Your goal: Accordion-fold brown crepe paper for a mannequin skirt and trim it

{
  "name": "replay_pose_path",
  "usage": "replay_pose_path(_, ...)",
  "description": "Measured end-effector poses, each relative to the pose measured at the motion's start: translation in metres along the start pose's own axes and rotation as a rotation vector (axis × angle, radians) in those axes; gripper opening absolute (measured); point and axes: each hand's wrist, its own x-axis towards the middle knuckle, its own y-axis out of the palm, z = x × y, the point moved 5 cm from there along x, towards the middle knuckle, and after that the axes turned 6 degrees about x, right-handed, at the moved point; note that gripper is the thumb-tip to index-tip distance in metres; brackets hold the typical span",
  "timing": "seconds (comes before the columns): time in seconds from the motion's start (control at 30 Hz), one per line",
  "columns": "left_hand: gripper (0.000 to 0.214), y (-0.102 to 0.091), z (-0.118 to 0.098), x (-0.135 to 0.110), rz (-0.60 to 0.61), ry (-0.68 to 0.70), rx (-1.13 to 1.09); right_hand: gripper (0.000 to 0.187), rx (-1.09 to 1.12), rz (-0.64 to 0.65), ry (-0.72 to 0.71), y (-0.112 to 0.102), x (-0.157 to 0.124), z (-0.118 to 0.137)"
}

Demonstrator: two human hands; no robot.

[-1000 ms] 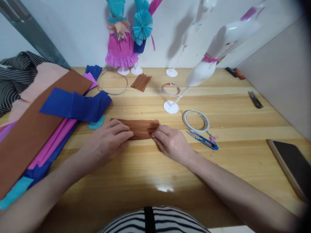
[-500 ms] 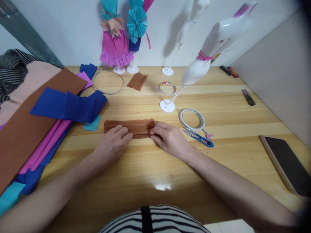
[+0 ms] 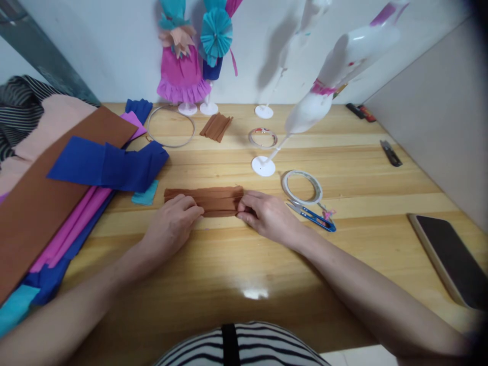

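A strip of brown crepe paper [image 3: 219, 200], creased in lengthwise pleats, lies flat on the wooden table in front of me. My left hand [image 3: 177, 216] is on its left part, fingers closed on the near folded edge. At the right end, my right hand [image 3: 267, 213] pinches the near corner between thumb and fingers. Thumbs and fingertips partly cover the folds. Just right of that hand are blue-handled thread snips [image 3: 312, 216] and a roll of tape [image 3: 302, 187]. A smaller pleated brown piece [image 3: 216, 127] lies farther back.
Crepe paper sheets, brown [image 3: 57, 188] and blue [image 3: 110, 165] among them, are piled at left. White mannequin stands [image 3: 263, 166] and dressed forms [image 3: 183, 71] stand toward the wall. A wire ring [image 3: 171, 146], cutter [image 3: 391, 153] and phone [image 3: 446, 254] also lie on the table.
My left hand has slid slightly left along the near edge of the brown strip. The right hand stays at the right end with its pinch almost unchanged.
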Motion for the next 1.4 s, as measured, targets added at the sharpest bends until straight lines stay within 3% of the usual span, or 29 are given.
replay_pose_path(0.2, 0.023, 0.000, 0.003, 0.001, 0.020, -0.084, -0.044, 0.010, 0.054, -0.011, 0.043, 0.000, 0.002, -0.004)
replay_pose_path(0.57, 0.016, -0.002, 0.005, 0.007, 0.207, -0.279, 0.021, 0.012, 0.116, -0.020, 0.176, 0.001, 0.005, -0.011)
replay_pose_path(0.8, 0.014, -0.003, 0.002, 0.007, 0.206, -0.239, 0.050, 0.007, 0.073, -0.027, 0.118, 0.002, 0.004, -0.007)
replay_pose_path(1.4, 0.019, -0.008, -0.004, 0.008, 0.247, -0.211, 0.148, 0.005, -0.006, 0.001, 0.235, 0.001, 0.004, -0.005)
